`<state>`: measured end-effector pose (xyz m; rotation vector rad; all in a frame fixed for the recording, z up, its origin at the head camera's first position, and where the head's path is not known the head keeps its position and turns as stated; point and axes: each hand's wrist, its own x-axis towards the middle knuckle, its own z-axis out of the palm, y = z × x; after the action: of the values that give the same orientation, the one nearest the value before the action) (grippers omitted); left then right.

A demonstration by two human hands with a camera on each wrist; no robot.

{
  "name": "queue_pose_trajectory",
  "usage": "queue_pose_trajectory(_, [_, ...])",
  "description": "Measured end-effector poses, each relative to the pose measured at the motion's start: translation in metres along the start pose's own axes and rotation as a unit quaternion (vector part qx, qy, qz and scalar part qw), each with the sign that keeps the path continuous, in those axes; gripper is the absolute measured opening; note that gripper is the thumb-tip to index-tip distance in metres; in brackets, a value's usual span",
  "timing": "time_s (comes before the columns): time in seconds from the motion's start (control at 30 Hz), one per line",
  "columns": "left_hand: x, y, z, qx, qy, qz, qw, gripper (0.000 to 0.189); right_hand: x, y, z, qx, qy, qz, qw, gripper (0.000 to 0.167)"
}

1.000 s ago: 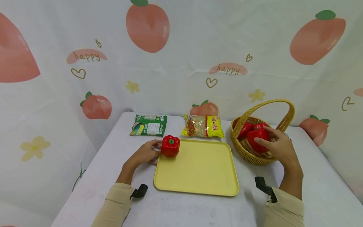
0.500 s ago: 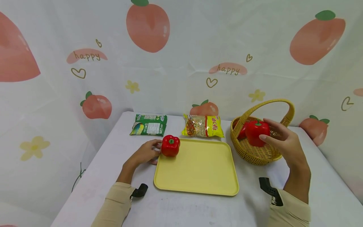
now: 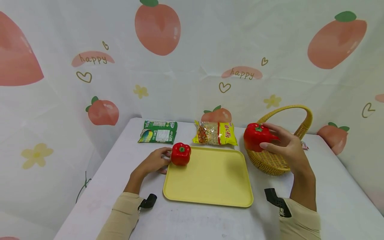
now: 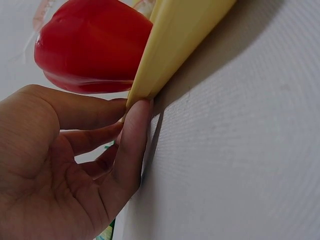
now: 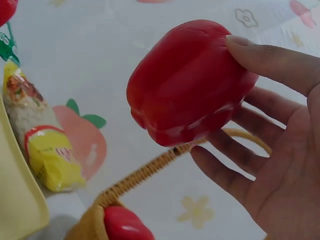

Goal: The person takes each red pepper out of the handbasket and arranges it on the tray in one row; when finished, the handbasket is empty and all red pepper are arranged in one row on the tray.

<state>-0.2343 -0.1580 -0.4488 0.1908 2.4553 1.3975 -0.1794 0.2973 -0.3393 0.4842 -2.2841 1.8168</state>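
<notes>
Red pepper [image 3: 255, 137] in its fingers' grip, the right hand [image 3: 288, 146] hangs by the wicker basket [image 3: 268, 164]; the left hand [image 3: 153, 161] pinches the yellow tray [image 3: 210, 180]. Work looks partway along: a second pepper [image 3: 181, 154] already sits trayed, a third pepper [image 5: 126, 225] basketed.

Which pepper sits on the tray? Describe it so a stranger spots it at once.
On the white table, find the yellow tray. At its far-left corner stands a glossy red pepper, green stem upward. Unlike the held pepper, in the right grip, it rests on the tray.
</notes>
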Motion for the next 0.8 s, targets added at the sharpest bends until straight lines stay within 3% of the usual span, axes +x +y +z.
queue_pose_trajectory(0.43, [-0.001,0.0,0.0,-0.007,-0.003,0.003,1.0,0.056,0.016,0.011,0.036,-0.09,-0.064,0.005,0.9939,0.069])
queue_pose_trajectory(0.8, [0.0,0.001,0.001,-0.01,-0.003,0.001,0.9999,0.055,0.028,0.026,0.068,-0.063,-0.121,0.051,0.9894,0.07])
